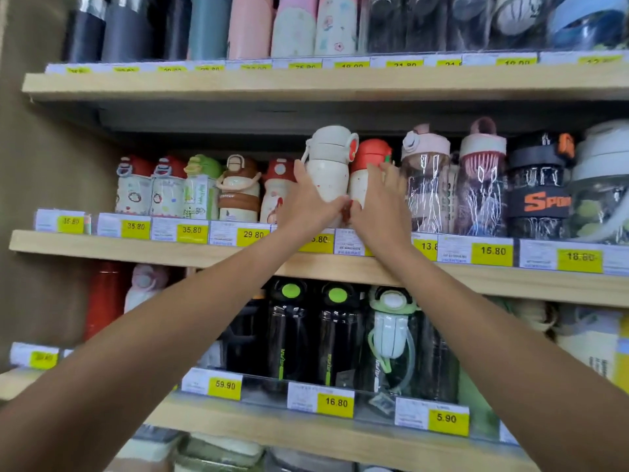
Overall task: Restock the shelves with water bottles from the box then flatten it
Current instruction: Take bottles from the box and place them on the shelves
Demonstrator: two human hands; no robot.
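Two water bottles on the middle shelf (136, 252) are gripped at once. The cream bottle (328, 168) w/ white lid is held by the left hand (306, 206): thumb curled across its lower front, fingers wrapped up its left side. The red-lidded bottle (369, 158), touching it on the right, is gripped by the right hand (379, 209), w/ fingers curled round its right side and thumb at the front. The two thumbs are seen close together btwn the bottle bodies. Both bases are hidden by the hands, so whether they sit on the board can't be told. The cream bottle's lid is seen close under the upper shelf (204, 85), higher than its neighbours.

Little room is left either side. A mushroom-cap bottle (277, 185) is seen just left of the left hand, partly covered by it. A clear plastic-wrapped bottle (425, 185) w/ pink lid is found just right of the right hand's fingers, and a black sport bottle (537, 189) further right. Yellow price tags (253, 235) are fixed along the shelf edge, some blocked by the wrists. On the shelf below, black bottles (289, 335) w/ green buttons and a pale green bottle (391, 332) are seen btwn the forearms.
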